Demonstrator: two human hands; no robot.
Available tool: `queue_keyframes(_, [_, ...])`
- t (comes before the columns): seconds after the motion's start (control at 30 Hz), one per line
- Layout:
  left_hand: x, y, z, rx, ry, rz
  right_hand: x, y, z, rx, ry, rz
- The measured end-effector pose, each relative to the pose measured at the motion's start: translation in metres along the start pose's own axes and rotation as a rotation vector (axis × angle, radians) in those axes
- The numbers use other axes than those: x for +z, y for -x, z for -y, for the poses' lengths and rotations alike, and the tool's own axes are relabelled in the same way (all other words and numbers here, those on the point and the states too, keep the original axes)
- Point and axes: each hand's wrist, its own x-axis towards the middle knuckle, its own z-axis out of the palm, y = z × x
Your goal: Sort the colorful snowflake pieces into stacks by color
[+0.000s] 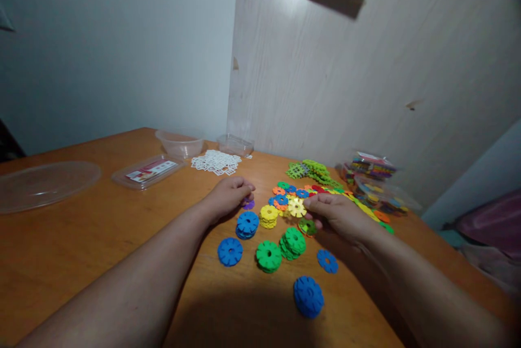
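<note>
Between the thumb and fingers of my right hand is a yellow notched plastic disc, held up over the table. My left hand rests with curled fingers at a purple notched disc; whether it grips that disc is hidden. Below the hands stand a yellow disc stack, a blue stack and two green stacks, one nearer and one farther right. A taller blue stack is closest to me. Single blue discs lie left and right.
Mixed loose discs spread behind the stacks. Green lattice pieces and white square pieces lie farther back. A clear bowl, a clear tray and lids are along the back and left. Filled containers stand right.
</note>
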Motion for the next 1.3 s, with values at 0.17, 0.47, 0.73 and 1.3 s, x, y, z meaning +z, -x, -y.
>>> queue_keyframes(0.17, [-0.001,-0.001,-0.001,-0.054,0.076,0.085,0.014,-0.021,0.010,0.040,-0.025,0.113])
queue_keyframes(0.47, [0.000,0.001,0.001,-0.053,0.103,0.206,0.036,-0.042,0.010,0.058,0.061,0.145])
queue_keyframes(0.73, [0.000,0.001,-0.002,-0.049,0.135,0.214,0.004,-0.028,0.009,0.020,0.088,0.006])
queue_keyframes(1.3, [0.003,0.010,-0.017,-0.139,0.159,0.195,-0.085,0.020,-0.082,-0.005,0.842,-0.165])
